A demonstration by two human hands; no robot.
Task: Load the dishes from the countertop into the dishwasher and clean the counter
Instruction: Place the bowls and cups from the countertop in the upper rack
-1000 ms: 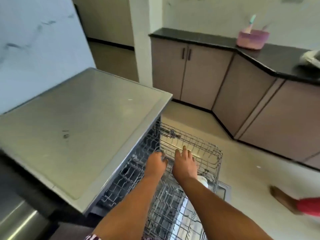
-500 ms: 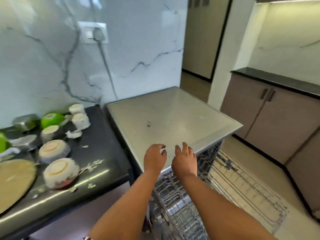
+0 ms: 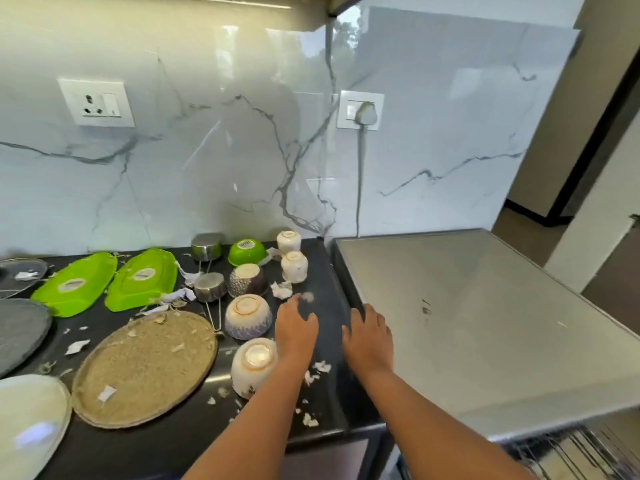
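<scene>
Both hands swing left since 0.5 s ago, off steel dishwasher top (image 3: pixel 485 306), now over black glossy countertop (image 3: pixel 325 285). I see left hand (image 3: pixel 296 332) with fingers loosely spread, holding nothing, just beside 2 upturned ceramic bowls (image 3: pixel 247 317). Right hand (image 3: pixel 367 337) flat, fingers spread, at counter edge. Round woven tray (image 3: pixel 145 368), 2 green plastic trays (image 3: pixel 107 282), torn paper scraps (image 3: pixel 320 367) litter counter. Wire rack (image 3: pixel 568 452) visible lower right.

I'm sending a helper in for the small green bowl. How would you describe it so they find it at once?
Start at the black counter, left of the steel dishwasher top. By the marble wall, the green bowl sits upside down between a steel cup and a white cup. It is the only round green dish.
</scene>
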